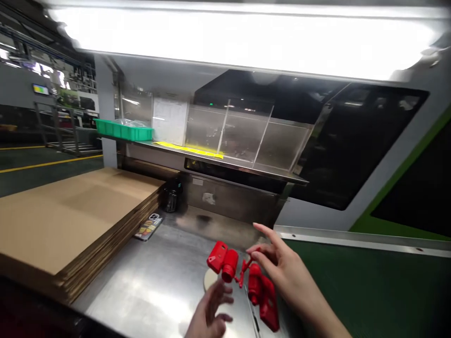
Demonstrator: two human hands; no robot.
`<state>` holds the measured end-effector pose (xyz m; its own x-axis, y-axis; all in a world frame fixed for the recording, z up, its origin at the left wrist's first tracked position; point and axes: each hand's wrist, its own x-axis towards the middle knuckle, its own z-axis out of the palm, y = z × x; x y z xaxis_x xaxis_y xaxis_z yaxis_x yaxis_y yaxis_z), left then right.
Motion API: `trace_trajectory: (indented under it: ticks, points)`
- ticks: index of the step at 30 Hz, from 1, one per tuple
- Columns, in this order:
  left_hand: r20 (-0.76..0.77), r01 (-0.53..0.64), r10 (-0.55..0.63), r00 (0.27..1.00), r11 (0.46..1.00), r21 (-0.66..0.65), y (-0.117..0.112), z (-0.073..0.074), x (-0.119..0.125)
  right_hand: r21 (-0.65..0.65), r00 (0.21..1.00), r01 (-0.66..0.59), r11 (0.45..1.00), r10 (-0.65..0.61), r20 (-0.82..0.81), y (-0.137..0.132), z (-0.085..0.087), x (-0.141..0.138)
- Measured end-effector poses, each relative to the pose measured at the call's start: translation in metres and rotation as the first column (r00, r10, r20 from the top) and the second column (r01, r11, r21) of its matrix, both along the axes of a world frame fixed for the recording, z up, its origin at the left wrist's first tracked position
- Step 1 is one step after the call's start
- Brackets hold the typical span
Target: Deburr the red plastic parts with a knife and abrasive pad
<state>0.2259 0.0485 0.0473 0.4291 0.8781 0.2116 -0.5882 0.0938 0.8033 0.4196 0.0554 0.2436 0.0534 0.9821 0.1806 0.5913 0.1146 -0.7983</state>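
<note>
My right hand [283,265] pinches the thin middle stem of a red plastic moulding [229,264] between thumb and fingers, with its index finger stretched out. Chunky cylinder-like and flat pieces hang on both sides of that stem, over the steel worktop [141,277]. Just below the left-hand pieces is my left hand [211,312], its fingers apart and slightly blurred. I cannot tell whether its fingertips touch the moulding. Partly hidden behind the red pieces lies a pale round disc [209,280]. A thin tool with a dark part [255,321] lies between my hands.
Flat cardboard sheets [77,202] are stacked on the left, beside a phone [149,227] and a dark container [171,199]. A steel shelf [246,168] crosses above the worktop, bearing a green bin [123,130]. On the right runs a dark green surface [352,281] with a metal edge.
</note>
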Motion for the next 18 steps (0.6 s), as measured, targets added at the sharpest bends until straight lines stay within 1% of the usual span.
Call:
trace_trajectory:
  ticks: [2, 3, 6, 8, 12, 15, 18]
  points:
    - [0.119, -0.036, 0.041, 0.992, 0.999, -0.04, 0.008, 0.003, -0.02, -0.047, 0.996, -0.072, 0.996, 0.07, -0.048, 0.001, -0.011, -0.03]
    - [0.181, -0.035, 0.046, 0.982, 0.997, -0.068, 0.01, 0.007, -0.031, -0.064, 0.992, -0.107, 0.992, 0.102, -0.076, 0.002, -0.016, -0.042]
    - [0.337, 0.035, 0.018, 0.941, 0.988, -0.149, 0.01, 0.016, -0.057, -0.092, 0.97, -0.202, 0.975, 0.186, -0.158, 0.002, -0.027, -0.068]
    - [0.379, 0.072, 0.0, 0.925, 0.982, -0.177, 0.006, 0.016, -0.069, -0.1, 0.955, -0.255, 0.962, 0.234, -0.18, 0.001, -0.032, -0.079]
    - [0.391, 0.102, -0.018, 0.92, 0.975, -0.196, -0.001, 0.005, -0.08, -0.112, 0.938, -0.314, 0.943, 0.289, -0.191, -0.009, -0.036, -0.091]
    - [0.392, 0.13, -0.05, 0.919, 0.975, -0.178, -0.01, -0.004, -0.082, -0.111, 0.917, -0.351, 0.93, 0.317, -0.243, -0.02, -0.037, -0.099]
    - [0.4, 0.16, -0.08, 0.913, 0.972, -0.172, -0.02, -0.008, -0.08, -0.114, 0.906, -0.368, 0.923, 0.328, -0.268, -0.034, -0.038, -0.106]
